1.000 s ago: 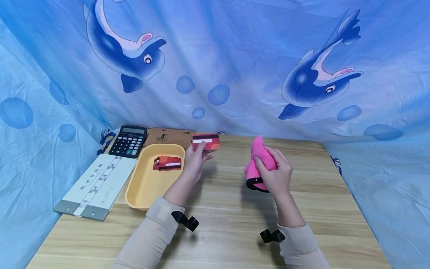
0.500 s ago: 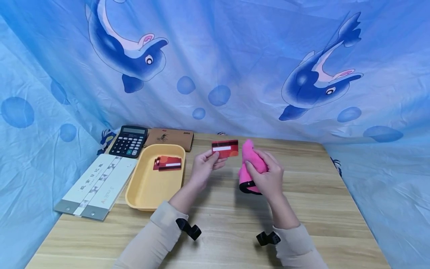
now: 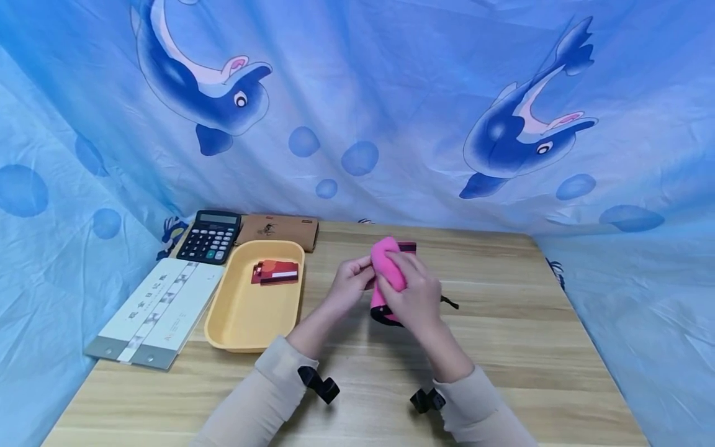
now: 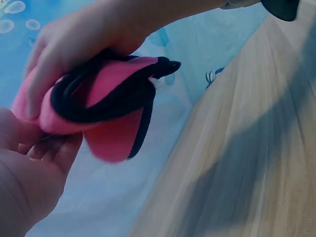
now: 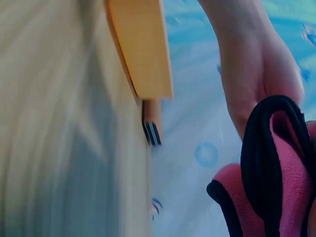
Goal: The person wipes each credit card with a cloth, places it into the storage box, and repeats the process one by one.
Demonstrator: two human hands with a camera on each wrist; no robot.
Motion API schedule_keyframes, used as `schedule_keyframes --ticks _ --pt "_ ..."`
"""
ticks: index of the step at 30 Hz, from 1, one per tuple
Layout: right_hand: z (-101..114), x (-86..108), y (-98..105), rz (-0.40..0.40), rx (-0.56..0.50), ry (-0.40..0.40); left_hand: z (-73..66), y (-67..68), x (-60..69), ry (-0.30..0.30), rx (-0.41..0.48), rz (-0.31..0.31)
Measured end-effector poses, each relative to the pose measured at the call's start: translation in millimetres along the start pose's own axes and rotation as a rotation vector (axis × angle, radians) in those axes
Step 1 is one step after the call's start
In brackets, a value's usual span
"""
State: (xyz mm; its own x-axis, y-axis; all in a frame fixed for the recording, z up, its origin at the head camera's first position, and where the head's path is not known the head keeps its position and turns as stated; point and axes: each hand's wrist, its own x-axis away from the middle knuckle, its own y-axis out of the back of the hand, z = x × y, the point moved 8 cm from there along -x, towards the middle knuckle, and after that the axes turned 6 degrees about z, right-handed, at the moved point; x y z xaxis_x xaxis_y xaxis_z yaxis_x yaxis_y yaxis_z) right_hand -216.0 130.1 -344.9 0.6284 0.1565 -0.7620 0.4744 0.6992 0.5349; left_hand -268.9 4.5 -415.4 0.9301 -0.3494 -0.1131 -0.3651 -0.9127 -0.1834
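My right hand (image 3: 416, 295) grips a folded pink cloth (image 3: 384, 251) with black edging, its black loop (image 3: 450, 303) sticking out to the right. The cloth lies over a red card, and only the card's far corner (image 3: 408, 248) with a dark stripe shows past it. On the cloth's left side, my left hand (image 3: 347, 284) pinches the card's near end. In the left wrist view the cloth (image 4: 118, 94) covers the card from sight, and the left hand (image 4: 34, 182) is right below it. Folded layers of cloth (image 5: 289, 173) fill the right wrist view's lower right corner.
A yellow tray (image 3: 246, 323) with several red cards (image 3: 276, 272) stands on the left of the wooden table (image 3: 503, 347). Around it lie a black calculator (image 3: 211, 237), a brown wallet-like case (image 3: 287, 231) and a white-and-grey ledger (image 3: 156, 310). Blue dolphin curtains enclose the table.
The left hand has carried the card rightward, away from the tray. The right hand has brought the cloth leftward onto the card, which is now mostly covered.
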Motion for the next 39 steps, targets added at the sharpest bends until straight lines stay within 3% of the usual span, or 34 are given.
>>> schedule_keyframes --ticks 4,9,12,17,20,26,30,35,39 --pt "9 0.1 -5 0.009 0.034 0.017 -3.2 1.4 3.6 -0.028 -0.073 0.028" --pt "-11 -2.5 7 -0.055 0.106 -0.068 -10.8 4.7 7.1 -0.093 0.008 0.061" --pt "-17 -3.6 11 -0.077 0.128 -0.093 -14.5 5.7 7.7 -0.123 0.005 0.076" --pt "10 -4.7 -2 -0.001 0.066 0.049 -13.1 3.9 7.9 -0.101 -0.178 0.071" --pt "19 -3.4 -5 0.01 0.031 0.073 -13.1 5.3 9.8 -0.088 -0.246 0.042" --pt "-9 -1.1 7 -0.05 0.093 -0.045 -20.1 9.1 14.9 -0.104 -0.119 0.043" --pt "-33 1.4 12 -0.033 0.143 -0.097 -21.4 25.3 18.4 -0.093 -0.064 -0.076" --pt "-52 8.5 17 -0.036 0.134 -0.125 -8.2 52.9 21.5 -0.024 0.031 -0.279" --pt "-58 12.5 20 -0.043 0.115 -0.133 -4.7 69.7 24.8 -0.005 0.077 -0.365"
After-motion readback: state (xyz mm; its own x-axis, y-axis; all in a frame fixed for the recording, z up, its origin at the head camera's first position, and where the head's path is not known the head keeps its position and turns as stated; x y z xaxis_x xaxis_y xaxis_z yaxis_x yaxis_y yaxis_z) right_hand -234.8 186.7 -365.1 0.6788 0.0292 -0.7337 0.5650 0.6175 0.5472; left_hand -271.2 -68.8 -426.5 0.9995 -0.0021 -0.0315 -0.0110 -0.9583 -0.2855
